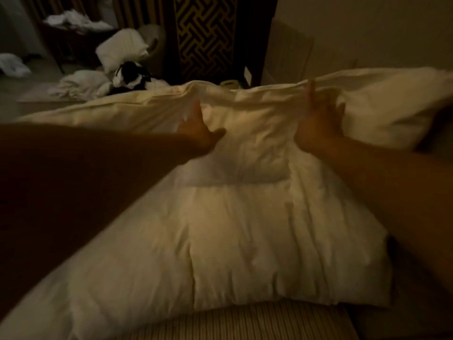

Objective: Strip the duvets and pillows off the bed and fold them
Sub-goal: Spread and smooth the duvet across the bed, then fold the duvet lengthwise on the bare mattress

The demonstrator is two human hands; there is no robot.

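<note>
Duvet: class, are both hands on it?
Yes: the left hand and right hand both touch the duvet at its far fold.

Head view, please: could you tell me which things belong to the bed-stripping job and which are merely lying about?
Job:
- puffy white quilted duvet, folded edge under both hands
- left hand, right hand, fingers reaching into the fold
- white pillow and crumpled white linen heap on the floor

Lying about:
- black-and-white cloth bundle
- dark patterned panel

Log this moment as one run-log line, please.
step: folding duvet on bed | left hand: reaching into far fold, fingers hidden | right hand: fingers spread on far edge | pillow: on floor beyond
</note>
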